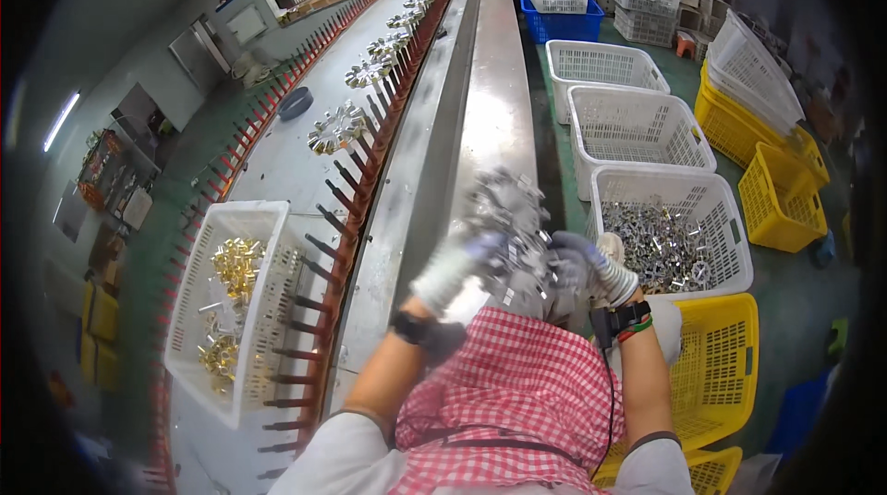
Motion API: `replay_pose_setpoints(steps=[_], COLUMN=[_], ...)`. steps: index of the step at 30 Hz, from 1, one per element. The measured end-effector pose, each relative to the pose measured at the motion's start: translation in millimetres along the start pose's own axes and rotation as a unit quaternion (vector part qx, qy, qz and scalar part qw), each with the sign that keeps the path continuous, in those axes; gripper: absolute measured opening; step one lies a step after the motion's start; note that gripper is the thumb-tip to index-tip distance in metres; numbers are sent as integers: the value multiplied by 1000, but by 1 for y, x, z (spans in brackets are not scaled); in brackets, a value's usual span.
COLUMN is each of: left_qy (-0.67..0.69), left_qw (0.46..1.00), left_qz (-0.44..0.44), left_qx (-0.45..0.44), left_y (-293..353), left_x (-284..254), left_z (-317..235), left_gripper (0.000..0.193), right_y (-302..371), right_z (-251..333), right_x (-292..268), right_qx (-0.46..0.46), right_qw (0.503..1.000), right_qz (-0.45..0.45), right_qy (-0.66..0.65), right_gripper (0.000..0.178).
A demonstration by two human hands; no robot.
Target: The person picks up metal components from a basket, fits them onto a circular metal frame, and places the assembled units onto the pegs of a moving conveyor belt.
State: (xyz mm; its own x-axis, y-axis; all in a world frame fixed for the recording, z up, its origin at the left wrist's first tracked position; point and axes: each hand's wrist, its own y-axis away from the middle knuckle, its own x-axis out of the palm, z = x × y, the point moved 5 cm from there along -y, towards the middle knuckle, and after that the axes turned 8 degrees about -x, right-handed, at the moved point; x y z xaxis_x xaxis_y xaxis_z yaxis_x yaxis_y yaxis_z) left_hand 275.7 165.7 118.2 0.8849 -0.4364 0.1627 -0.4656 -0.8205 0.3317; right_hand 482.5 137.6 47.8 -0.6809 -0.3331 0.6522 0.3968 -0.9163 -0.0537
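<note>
Between my hands, above the long metal ledge and my lap, is a blurred cluster of shiny silver metal parts (513, 227). It resembles the round, petal-like racks of parts on the line to the left. My left hand (464, 264), in a pale glove, is smeared by motion and closed at the cluster's left side. On the right side my right hand (591, 266), in a grey-blue and white glove, has its fingers curled against the parts. The parts hide some fingertips. A white crate (735, 235) of loose small metal pieces stands just right of my right hand.
At left, red-based dark pegs (337, 229) line a conveyor, several carrying round racks (337, 128). A white basket (176, 310) with gold and silver parts sits there. White crates (637, 126) and yellow crates (744, 356) stand at right. A red-checked apron (517, 375) covers my lap.
</note>
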Motion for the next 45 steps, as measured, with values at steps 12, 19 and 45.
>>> replay_pose_setpoints(steps=[12,19,45], left_qy=[-63,-74,355], left_qw=[997,990,808], left_qz=[-33,-39,-323], left_qx=[21,112,342], left_y=[-46,-44,58], left_x=[35,16,-199], left_z=[52,48,-53], left_gripper=[62,57,43], right_y=[6,6,33], right_z=[-7,-7,36], right_x=[-7,-47,-131], right_qx=[-8,-25,-262], right_qw=[998,981,830], right_qz=[-57,-184,-378], right_qy=[23,56,-314], right_gripper=[48,33,39])
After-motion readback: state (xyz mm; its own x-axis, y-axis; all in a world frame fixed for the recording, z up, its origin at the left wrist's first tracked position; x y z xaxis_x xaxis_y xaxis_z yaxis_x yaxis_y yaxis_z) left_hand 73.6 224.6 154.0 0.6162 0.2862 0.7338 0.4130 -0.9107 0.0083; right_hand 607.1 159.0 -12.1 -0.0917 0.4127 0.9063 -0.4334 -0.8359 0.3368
